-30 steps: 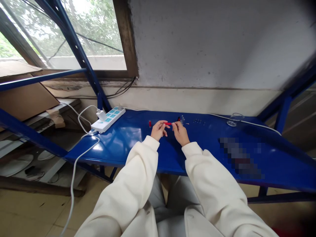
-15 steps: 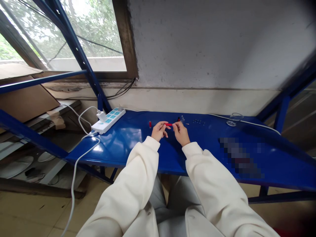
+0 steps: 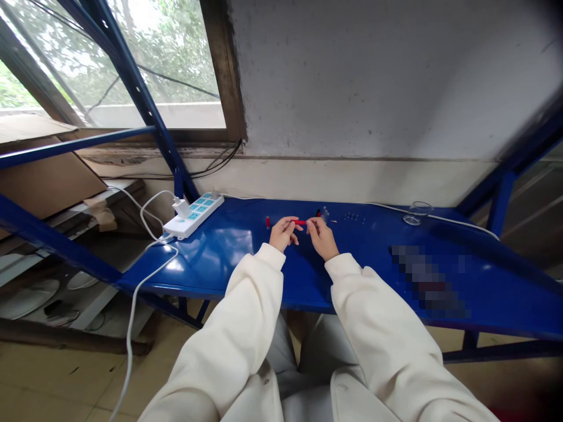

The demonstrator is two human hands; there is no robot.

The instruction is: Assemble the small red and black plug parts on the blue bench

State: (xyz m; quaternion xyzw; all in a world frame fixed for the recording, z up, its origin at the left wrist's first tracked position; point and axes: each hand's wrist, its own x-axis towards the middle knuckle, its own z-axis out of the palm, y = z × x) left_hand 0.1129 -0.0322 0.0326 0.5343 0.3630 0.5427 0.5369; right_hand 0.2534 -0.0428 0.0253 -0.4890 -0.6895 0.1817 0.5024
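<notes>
Between my two hands a slim red rod-shaped piece [image 3: 300,222] is held level above the blue table; its exact kind is too small to make out. The fingers of my left hand [image 3: 282,233] pinch its left end, and my right hand [image 3: 322,237] grips the right end. A short red cylinder [image 3: 268,222] stands upright on the table, left of my left hand. Just beyond my right hand are a small black and red piece [image 3: 318,213] and a few clear little parts [image 3: 325,213]. Several tiny pieces [image 3: 350,216] lie further right.
On the left of the blue table [image 3: 211,266] lies a white power strip [image 3: 193,215] with a plugged-in charger and a cable hanging off the edge. Round clear dishes [image 3: 412,220] sit at the back right, near a blurred dark object [image 3: 428,281]. Blue frame posts [image 3: 502,202] flank the table.
Both hands stay in nearly the same place with the red rod-shaped piece between them. My right-hand fingers have shifted slightly on its end.
</notes>
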